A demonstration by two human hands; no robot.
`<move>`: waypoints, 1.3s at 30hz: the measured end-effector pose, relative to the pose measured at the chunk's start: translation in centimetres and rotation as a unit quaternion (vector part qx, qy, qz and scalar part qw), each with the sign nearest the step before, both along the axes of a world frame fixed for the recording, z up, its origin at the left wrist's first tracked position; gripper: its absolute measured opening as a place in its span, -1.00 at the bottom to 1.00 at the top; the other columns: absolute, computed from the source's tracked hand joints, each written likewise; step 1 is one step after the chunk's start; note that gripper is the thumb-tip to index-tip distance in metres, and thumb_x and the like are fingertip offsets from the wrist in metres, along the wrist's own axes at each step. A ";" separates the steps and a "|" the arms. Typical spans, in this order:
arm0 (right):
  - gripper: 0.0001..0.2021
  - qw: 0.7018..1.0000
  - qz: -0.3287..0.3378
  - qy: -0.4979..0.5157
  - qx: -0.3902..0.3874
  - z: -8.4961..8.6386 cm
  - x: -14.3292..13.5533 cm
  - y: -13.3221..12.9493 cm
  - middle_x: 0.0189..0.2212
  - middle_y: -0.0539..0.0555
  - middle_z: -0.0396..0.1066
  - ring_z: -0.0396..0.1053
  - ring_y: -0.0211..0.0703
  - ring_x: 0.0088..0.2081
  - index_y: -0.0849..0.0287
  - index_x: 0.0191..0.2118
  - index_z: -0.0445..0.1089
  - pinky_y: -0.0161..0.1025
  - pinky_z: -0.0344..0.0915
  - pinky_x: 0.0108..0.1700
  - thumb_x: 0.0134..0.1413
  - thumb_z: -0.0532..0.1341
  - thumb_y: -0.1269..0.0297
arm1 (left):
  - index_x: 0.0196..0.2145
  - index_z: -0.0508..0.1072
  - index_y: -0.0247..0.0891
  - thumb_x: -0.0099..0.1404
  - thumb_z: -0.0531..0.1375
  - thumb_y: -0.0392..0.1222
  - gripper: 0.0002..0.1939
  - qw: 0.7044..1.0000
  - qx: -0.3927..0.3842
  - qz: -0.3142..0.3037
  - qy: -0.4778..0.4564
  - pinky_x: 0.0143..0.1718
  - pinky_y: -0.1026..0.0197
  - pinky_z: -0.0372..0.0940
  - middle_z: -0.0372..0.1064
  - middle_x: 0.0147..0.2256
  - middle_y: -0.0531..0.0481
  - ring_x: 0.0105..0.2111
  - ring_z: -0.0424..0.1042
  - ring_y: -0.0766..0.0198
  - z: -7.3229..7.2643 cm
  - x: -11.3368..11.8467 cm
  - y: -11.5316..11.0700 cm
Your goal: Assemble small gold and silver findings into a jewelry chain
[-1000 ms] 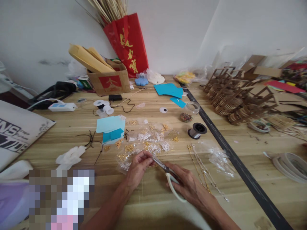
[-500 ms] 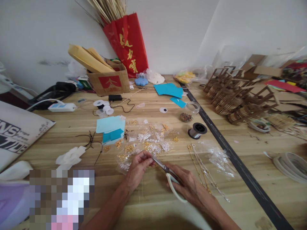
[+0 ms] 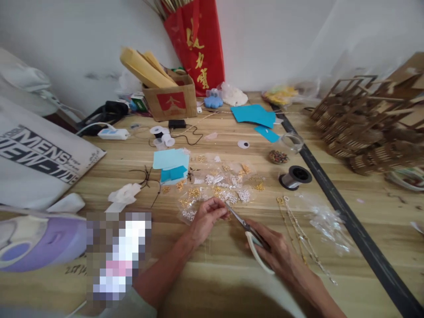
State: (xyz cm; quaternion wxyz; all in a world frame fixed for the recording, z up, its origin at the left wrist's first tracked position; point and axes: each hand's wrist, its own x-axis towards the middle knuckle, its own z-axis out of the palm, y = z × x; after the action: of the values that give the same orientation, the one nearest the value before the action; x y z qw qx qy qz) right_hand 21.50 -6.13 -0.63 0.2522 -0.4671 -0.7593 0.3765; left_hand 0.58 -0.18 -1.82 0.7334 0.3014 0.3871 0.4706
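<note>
1. A person's right hand, nearest at centre right, is wrapped around the pale handles of a pair of scissors, which point up and to the left above a wooden table.
2. The left hand, just beyond, has thumb and fingers closed in a pinch; what lies between them is too small to tell. The scissors' tips are right by these fingertips; whether they touch is unclear.
3. Right of the hands, gold and silver chains lie stretched out, with crumpled clear plastic beside them.
4. Just beyond the left hand, clear packets of small gold and silver pieces spread across the tabletop.
5. Farther right stands a spool of thin grey line, and beyond it a pile of multicoloured beads.
6. Pale blue cards lie left of the beads.
7. At the back, a cardboard box holds yellow envelopes; beside it, a red bag leans against the wall.
</note>
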 end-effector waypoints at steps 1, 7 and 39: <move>-0.58 1.000 -0.009 -0.002 0.003 0.1 0.2 0.0 -0.12 0.15 0.49 0.51 -0.11 -0.21 0.11 0.17 0.24 -0.32 0.43 -0.19 0.21 0.14 0.19 | -0.50 0.46 -0.34 -0.09 0.42 -0.21 -0.76 1.000 0.003 0.004 -0.001 -0.40 0.27 0.23 0.43 -0.54 0.01 -0.50 0.38 0.33 0.0 0.0 0.0; -0.58 0.997 0.052 -0.050 -0.031 2.4 1.5 -0.7 -0.03 0.12 0.46 0.50 -0.03 -0.12 -0.02 0.20 0.23 -0.23 0.44 -0.12 0.23 0.14 0.23 | -0.42 0.52 -0.35 -0.10 0.42 -0.20 -0.73 0.999 0.003 0.041 -0.008 -0.37 0.25 0.23 0.46 -0.53 0.00 -0.49 0.39 0.33 0.2 -0.6 0.6; -0.81 0.999 -0.004 -0.025 -0.040 3.2 -2.1 1.0 -0.36 0.07 0.44 0.44 -0.18 -0.42 0.12 -0.08 0.25 -0.28 0.37 -0.42 0.24 0.11 0.20 | -0.51 0.48 -0.35 -0.09 0.42 -0.13 -0.74 0.995 0.051 -0.048 0.072 -0.42 0.31 0.25 0.44 -0.57 0.03 -0.54 0.36 0.37 0.2 -1.1 0.6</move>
State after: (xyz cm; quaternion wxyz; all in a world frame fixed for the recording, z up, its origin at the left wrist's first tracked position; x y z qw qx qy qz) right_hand 19.38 -5.12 2.56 0.2154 -0.4894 -0.7476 0.3939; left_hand -0.55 0.45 -1.58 0.7088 0.3901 0.3995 0.4311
